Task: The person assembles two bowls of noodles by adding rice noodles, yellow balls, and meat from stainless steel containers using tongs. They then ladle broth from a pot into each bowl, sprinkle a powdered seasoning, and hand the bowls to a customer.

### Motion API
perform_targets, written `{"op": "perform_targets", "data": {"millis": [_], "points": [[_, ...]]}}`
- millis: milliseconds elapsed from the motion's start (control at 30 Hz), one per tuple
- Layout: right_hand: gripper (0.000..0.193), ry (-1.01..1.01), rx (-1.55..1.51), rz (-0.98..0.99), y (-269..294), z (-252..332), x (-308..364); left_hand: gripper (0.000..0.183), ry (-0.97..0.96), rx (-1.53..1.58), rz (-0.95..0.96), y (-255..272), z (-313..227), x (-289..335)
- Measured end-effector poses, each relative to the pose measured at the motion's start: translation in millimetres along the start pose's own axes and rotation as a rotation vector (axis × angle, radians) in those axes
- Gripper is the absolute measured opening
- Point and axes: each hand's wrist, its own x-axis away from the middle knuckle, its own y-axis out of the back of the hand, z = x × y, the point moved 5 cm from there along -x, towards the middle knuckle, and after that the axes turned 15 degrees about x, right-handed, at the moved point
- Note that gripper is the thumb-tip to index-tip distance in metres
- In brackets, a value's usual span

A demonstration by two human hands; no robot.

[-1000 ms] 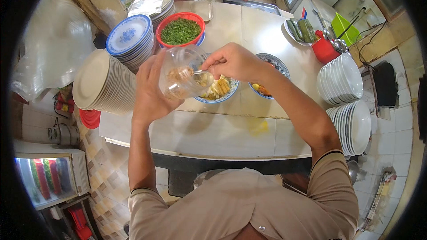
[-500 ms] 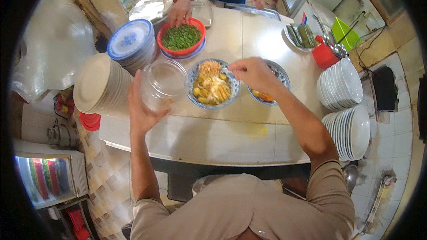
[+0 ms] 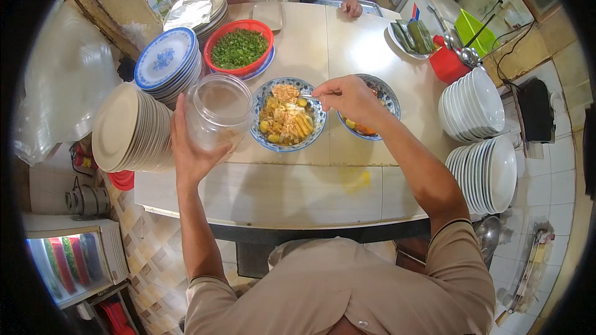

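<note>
My left hand (image 3: 194, 152) is wrapped round the side of a clear plastic jar (image 3: 214, 121), which has a wide round mouth. A thin metal spoon (image 3: 307, 97) is pinched in my right hand (image 3: 354, 100), its tip over the patterned bowl (image 3: 256, 130). That blue-and-white bowl holds yellow strips, small round yellow pieces and a crumbly orange-brown topping (image 3: 285, 93). A second patterned bowl (image 3: 392, 100) stands just right of it, partly hidden under my right hand and forearm; orange food shows inside.
Left of the jar stand stacked cream plates (image 3: 115, 127) and blue-rimmed plates (image 3: 162, 59). Behind it, a red basket (image 3: 268, 31) holds chopped greens. White bowls (image 3: 487, 102) are stacked at right, near a red utensil holder (image 3: 447, 65) and leaf-wrapped rolls (image 3: 422, 36). A co-worker's hands (image 3: 352, 7) are across the counter.
The co-worker's hand has left the greens, and their other hand now rests on the counter. My right hand keeps the spoon over the bowl, where the orange-brown topping looks looser. The view has shifted slightly.
</note>
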Motion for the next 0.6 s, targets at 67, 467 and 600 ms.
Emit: {"op": "perform_targets", "data": {"millis": [67, 467, 600], "points": [[0.022, -0.003, -0.054, 0.0, 3, -1, 8, 0.117, -0.03, -0.015, -0.014, 2, 0, 2], [0.024, -0.121, 0.486, -0.464, 75, -65, 94, 0.12, 0.094, 0.037, 0.001, 3, 15, 5], [0.023, -0.117, 0.322, -0.477, 82, -82, 98, 0.121, 0.094, 0.058, -0.023, -7, 17, 2]]}}
